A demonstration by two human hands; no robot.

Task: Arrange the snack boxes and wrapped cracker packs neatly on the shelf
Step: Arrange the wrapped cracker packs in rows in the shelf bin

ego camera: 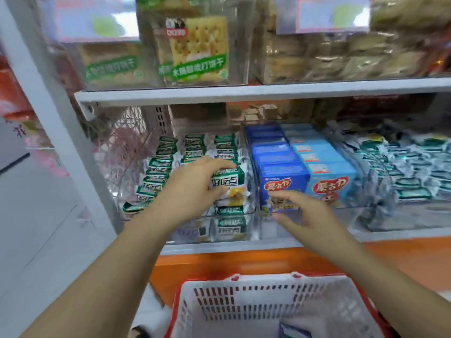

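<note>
My left hand [195,184] grips a green-and-white wrapped cracker pack [230,181] above the clear bin [234,236] on the middle shelf. Rows of the same green packs [166,162] stand upright in that bin. To the right stand dark blue snack boxes [280,172] and light blue snack boxes [327,167] in two rows. My right hand [305,211] hovers with fingers spread in front of the front dark blue box, holding nothing.
A heap of loose green-and-white packs [410,167] fills the bin at the right. The upper shelf [244,93] carries clear bins of large cracker packs [197,52]. A white and red basket [268,308] sits below me, in front of the orange shelf base [219,264].
</note>
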